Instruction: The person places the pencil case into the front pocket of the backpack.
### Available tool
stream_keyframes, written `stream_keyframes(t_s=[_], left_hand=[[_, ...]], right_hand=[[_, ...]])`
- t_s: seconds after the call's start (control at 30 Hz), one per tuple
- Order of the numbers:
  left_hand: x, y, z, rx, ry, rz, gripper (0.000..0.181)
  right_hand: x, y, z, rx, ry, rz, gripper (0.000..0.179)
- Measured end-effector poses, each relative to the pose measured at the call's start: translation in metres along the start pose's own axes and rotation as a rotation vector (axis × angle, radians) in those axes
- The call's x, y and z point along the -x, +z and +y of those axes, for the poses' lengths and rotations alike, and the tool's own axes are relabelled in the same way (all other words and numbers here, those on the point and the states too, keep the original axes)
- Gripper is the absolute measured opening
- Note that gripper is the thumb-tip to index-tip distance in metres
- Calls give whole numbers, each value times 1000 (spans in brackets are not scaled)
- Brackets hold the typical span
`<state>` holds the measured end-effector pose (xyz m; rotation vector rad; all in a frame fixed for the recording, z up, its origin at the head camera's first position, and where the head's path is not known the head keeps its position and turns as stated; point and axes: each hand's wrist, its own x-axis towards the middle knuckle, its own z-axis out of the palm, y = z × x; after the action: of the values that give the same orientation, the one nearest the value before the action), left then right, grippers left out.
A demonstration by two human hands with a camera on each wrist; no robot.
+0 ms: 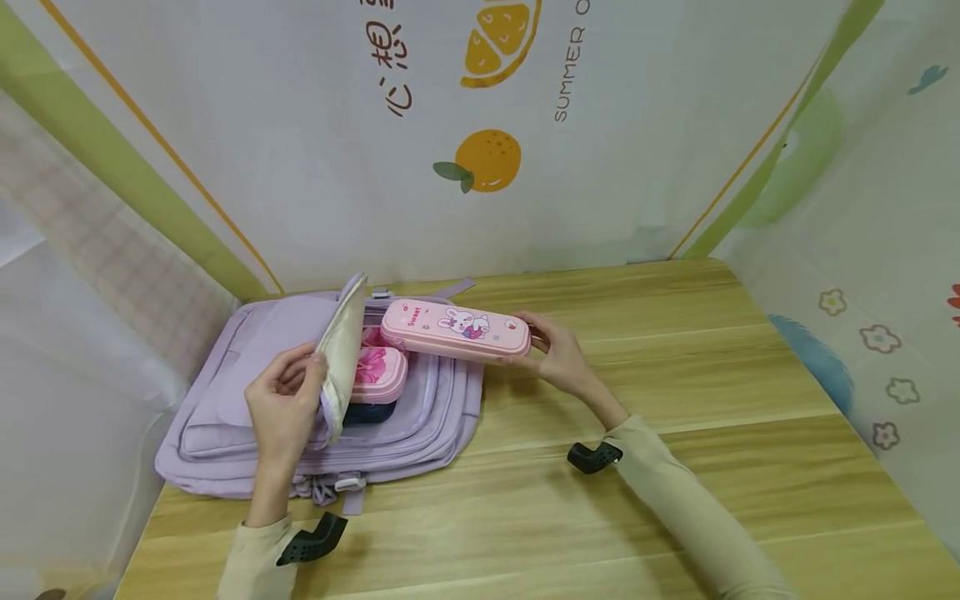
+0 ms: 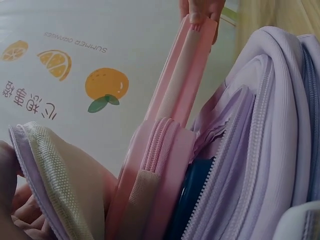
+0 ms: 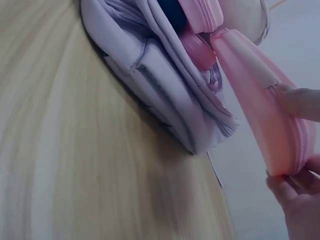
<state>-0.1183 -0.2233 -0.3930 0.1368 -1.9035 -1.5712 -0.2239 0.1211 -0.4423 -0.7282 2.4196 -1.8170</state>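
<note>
Your left hand (image 1: 283,400) pinches the backpack (image 1: 247,392) flap open at nine o'clock. Your right hand (image 1: 558,354) grips the pink pencil case (image 1: 455,330), its far end entering the opening beside another case (image 1: 378,374); the insertion looks half finished.

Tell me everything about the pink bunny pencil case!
The bunny pencil case is long, pink and rounded, looks hard-shelled, with a cartoon rabbit and the word "Sweet" on its lid. A zipper runs round its edge, and it looks closed. The right hand grips its right end, holding it roughly level above the purple backpack. Its left end is at the bag's opening, over a smaller pink case, while the left hand holds the flap up.
</note>
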Motion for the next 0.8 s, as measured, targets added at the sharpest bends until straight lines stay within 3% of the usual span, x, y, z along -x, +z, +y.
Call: stream_keyframes(t_s=[0.13,0.27,0.4,0.63,0.8], left_hand=[[-2,3,1,14,24,17,19],[-3,6,3,49,50,-7,19],[-4,9,2,72,67,-25,19],[-5,11,-1,138,78,-43,20],[-4,11,0,118,100,-40,19]], right_hand=[[-7,1,0,76,-55,-41,75],[-17,1,-3,186,-111,-78,77],[-28,4,-6,228,-131,-122,77],[-40,12,-10,226,-138,-158,75],[-44,21,-11,173,-64,-159,78]])
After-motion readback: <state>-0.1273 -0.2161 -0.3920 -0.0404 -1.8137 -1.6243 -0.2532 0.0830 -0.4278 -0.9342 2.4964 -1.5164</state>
